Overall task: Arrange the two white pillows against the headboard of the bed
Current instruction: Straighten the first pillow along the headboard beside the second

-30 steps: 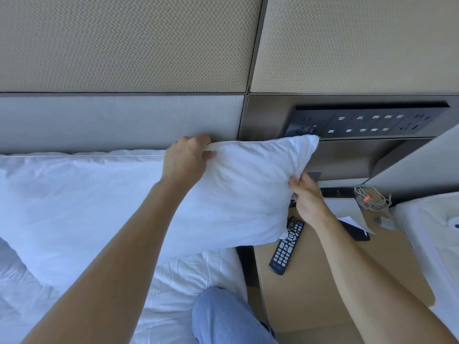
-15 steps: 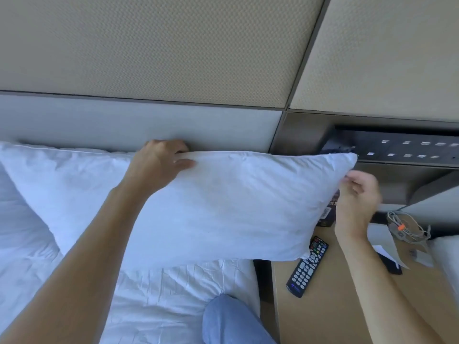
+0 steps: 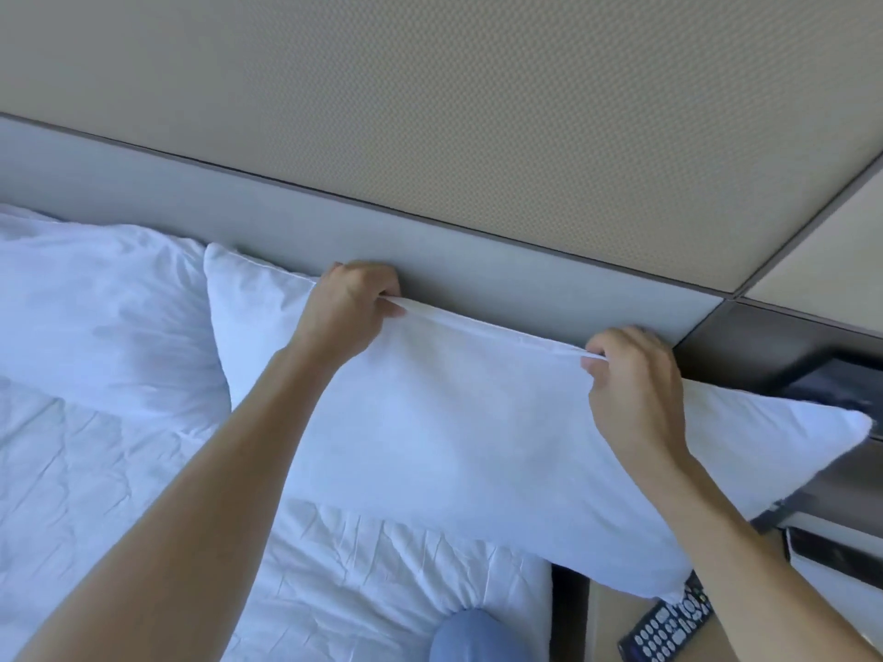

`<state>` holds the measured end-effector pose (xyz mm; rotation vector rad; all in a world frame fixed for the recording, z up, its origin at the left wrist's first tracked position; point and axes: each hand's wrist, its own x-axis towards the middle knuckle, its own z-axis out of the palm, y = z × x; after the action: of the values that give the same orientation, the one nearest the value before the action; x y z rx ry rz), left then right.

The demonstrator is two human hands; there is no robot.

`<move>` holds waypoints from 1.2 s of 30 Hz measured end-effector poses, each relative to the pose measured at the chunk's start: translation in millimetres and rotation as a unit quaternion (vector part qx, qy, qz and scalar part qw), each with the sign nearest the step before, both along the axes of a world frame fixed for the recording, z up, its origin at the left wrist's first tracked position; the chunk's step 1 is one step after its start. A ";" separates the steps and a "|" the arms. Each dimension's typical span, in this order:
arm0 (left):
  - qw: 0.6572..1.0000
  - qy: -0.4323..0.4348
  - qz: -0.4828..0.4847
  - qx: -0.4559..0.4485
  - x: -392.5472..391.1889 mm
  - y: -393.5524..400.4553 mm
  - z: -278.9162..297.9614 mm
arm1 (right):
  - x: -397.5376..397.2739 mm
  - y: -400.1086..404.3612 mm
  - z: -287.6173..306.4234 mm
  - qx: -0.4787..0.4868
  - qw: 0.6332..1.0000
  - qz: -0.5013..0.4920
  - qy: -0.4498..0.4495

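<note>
We face the grey headboard (image 3: 478, 260), with the white bedding (image 3: 119, 470) spread below it. Of the 2 pillows, the far pillow (image 3: 95, 317) already leans against the headboard on the left. The near pillow (image 3: 478, 432) stands on its long edge along the headboard, its right corner hanging past the mattress over the bedside table (image 3: 607, 613), above the remote (image 3: 669, 628). Our left hand (image 3: 349, 312) and right hand (image 3: 630, 375) each pinch the top seam, fingers curled closed on the fabric. To do this well, we judge we should slide the pillow left until it sits just beside the far one, then press its top edge flush to the headboard before letting go.
</note>
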<state>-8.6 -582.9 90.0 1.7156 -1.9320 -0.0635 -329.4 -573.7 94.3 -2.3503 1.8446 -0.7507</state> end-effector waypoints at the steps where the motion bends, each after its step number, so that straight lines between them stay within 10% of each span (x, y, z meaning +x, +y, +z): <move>1: 1.000 -0.017 0.007 0.002 8.8 1.5 -1.3 | 8.8 0.8 1.4 0.023 1.000 0.021 -0.007; 8: 0.979 -0.108 0.130 0.112 110.1 4.8 -4.9 | 138.5 -13.2 8.7 0.103 0.977 0.177 0.063; 19: 0.973 0.030 0.208 -0.094 127.8 14.4 -13.0 | 226.1 -33.6 14.9 0.101 0.977 0.183 0.035; 24: 0.758 0.377 0.526 -0.080 125.4 82.9 -92.4 | 308.1 -44.3 18.6 0.124 0.954 0.263 0.071; 28: 0.720 0.419 0.506 0.225 107.6 101.5 -162.2 | 359.9 -55.0 5.3 0.112 0.947 0.276 0.119; 32: 0.698 0.527 0.463 0.144 100.9 96.6 -169.8 | 361.2 -65.6 18.8 0.114 0.956 0.263 0.057; 36: 0.594 0.617 0.512 0.066 114.0 97.7 -165.0 | 393.4 -66.6 29.5 0.104 0.938 0.324 0.062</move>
<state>105.4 -485.2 -75.0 1.7562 0.1664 -0.7355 64.0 -640.3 123.8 -2.6476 0.9806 -0.3127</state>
